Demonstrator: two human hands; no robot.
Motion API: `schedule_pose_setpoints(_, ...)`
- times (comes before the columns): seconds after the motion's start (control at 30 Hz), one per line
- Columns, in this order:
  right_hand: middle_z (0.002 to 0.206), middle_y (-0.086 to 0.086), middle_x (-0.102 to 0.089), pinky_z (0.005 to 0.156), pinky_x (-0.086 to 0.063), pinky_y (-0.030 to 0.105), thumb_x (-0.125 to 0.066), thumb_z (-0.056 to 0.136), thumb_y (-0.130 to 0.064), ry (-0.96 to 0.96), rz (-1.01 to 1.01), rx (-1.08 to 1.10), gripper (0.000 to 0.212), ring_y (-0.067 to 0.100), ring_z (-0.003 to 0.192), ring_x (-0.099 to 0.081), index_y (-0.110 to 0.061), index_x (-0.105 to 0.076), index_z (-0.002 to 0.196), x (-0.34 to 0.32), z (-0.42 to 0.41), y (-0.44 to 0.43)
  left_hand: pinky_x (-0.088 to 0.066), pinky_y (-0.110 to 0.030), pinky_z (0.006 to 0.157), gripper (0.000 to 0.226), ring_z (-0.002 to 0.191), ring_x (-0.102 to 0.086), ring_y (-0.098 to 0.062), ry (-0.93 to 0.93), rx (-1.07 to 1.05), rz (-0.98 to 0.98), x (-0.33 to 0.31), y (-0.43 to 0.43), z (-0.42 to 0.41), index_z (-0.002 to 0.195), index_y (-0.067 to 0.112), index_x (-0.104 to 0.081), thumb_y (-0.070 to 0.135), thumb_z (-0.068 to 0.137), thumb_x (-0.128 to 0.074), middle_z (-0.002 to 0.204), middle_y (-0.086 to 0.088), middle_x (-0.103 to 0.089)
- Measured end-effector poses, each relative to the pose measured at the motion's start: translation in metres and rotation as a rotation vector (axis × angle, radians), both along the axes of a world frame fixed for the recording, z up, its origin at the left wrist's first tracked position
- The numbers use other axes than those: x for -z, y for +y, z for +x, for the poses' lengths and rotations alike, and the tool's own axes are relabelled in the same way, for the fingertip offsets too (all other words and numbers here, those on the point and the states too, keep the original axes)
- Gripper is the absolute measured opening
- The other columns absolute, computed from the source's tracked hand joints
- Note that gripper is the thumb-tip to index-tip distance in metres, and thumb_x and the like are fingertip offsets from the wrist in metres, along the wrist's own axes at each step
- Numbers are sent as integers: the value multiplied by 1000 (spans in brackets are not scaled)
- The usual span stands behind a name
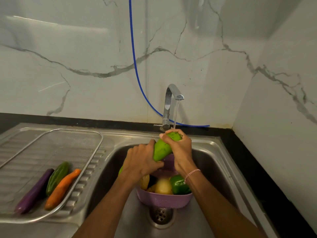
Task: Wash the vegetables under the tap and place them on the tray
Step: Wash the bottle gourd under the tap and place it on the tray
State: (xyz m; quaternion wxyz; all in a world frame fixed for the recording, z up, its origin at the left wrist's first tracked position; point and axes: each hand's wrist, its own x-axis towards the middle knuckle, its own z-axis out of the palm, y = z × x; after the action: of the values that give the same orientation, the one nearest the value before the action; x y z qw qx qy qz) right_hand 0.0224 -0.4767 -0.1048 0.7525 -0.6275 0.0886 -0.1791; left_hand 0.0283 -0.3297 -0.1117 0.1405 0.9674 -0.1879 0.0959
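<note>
Both my hands hold a long light-green vegetable [162, 149] under the running tap [172, 100], above the sink. My right hand [180, 148] grips its upper end, where the water lands. My left hand [143, 160] holds its lower end from the left. Below them a purple bowl [163, 198] stands in the sink with a green pepper [179, 185], a pale yellow vegetable [163, 186] and others partly hidden by my arms. A wire mesh tray [72, 134] on the drainboard at the left carries a purple eggplant [33, 191], a dark green gourd [57, 177] and an orange carrot [62, 188].
The steel sink [212, 162] has a drain [160, 215] just in front of the bowl. A blue hose [135, 66] hangs down the marble wall and runs behind the tap. Black countertop [253, 162] borders the sink at the right and back.
</note>
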Motion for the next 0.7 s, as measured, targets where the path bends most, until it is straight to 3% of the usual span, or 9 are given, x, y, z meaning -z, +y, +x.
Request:
schedule_pose_setpoints(0.1,96,21,-74,91,-60,51,-83,82,-6,-32,236,-208,14,35,93,-71,-11,-74,90,1,-3,-1,-59,-42,85,68,98,-71,-26,296,124,-75,-11,15,4,116,32,-62,68,59,-67,107,2,-74)
schedule_pose_setpoints(0.2,94,22,-71,88,-59,51,-71,92,-3,-63,444,-426,5,33,87,-70,-8,-70,93,-1,-9,3,-62,-43,82,27,86,-76,-23,650,274,-346,-9,25,3,98,19,-73,30,74,-80,89,-3,-79)
schedule_pose_setpoints(0.23,92,21,-70,85,-60,49,-71,93,-4,-72,450,-433,5,32,83,-69,-9,-70,93,-3,-10,3,-62,-44,83,25,85,-76,-23,700,289,-397,-9,25,2,99,17,-74,25,76,-79,90,-5,-79)
schedule_pose_setpoints(0.33,82,15,-69,74,-60,43,-75,94,-15,-79,380,-227,9,27,73,-66,-9,-69,91,-9,-7,4,-60,-45,87,62,93,-73,-19,468,242,-238,-12,12,0,117,27,-64,57,64,-73,105,2,-75)
schedule_pose_setpoints(0.4,84,12,-72,81,-63,46,-77,94,-30,-29,322,-20,20,27,77,-69,-11,-72,89,-9,-5,6,-56,-43,88,76,101,-69,-24,217,93,-44,-8,-6,-6,127,29,-52,68,64,-67,113,2,-70)
schedule_pose_setpoints(0.53,89,7,-77,91,-62,51,-69,96,-50,62,246,182,32,31,97,-74,-29,-75,72,-6,-2,17,-52,-39,80,54,99,-68,-25,-214,-115,-3,9,-32,-21,124,25,-45,51,83,-68,110,0,-70)
schedule_pose_setpoints(0.6,90,7,-77,90,-62,50,-67,96,-54,74,249,150,40,32,97,-73,-27,-72,67,-8,0,20,-51,-37,75,47,94,-69,-25,-227,-127,-62,10,-31,-18,117,24,-46,47,83,-70,106,-1,-71)
schedule_pose_setpoints(0.7,94,12,-76,97,-60,51,-66,101,-39,86,310,-51,35,30,94,-70,-19,-73,73,-9,2,12,-51,-36,74,51,91,-71,-28,-76,-144,-131,2,-23,-12,110,26,-50,54,74,-73,99,-1,-72)
